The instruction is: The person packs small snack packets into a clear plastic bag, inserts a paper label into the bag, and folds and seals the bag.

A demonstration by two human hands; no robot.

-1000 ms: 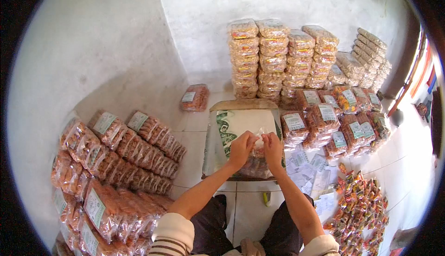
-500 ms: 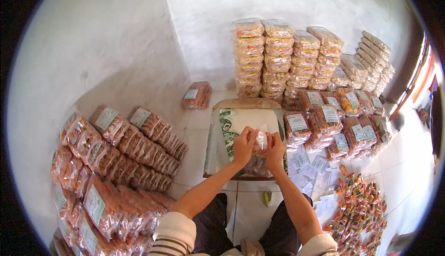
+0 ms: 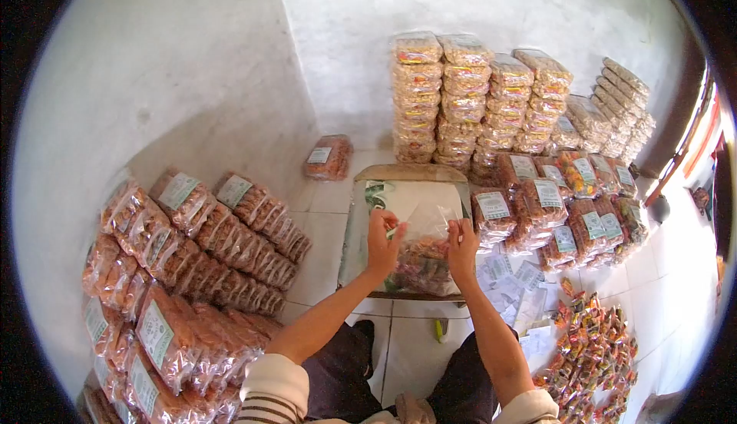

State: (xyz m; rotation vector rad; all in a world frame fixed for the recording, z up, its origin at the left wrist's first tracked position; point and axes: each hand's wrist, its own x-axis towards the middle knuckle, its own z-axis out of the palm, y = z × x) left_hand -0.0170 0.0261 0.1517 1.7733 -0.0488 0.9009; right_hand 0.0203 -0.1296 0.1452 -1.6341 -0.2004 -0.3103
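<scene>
On a low table in front of me lies a clear plastic bag with reddish-brown snack pieces in its lower part. Its see-through top spreads flat, away from me. My right hand pinches the bag at its right edge. To the left of the bag, my left hand is closed, fingertips together, with a small whitish sliver showing at them; I cannot tell what it is. Under the bag, the tabletop carries a white and green printed sheet.
Bagged brown snacks stand in rows at left. Tall stacks of pale snack bags line the back wall, with labelled bags at right. Paper labels, small wrapped packets and a yellow-green cutter lie on the tiles.
My hands have moved apart, the left going left and off the bag. The bag's top, bunched between my fingers before, is now spread out. My right hand stays at its right edge.
</scene>
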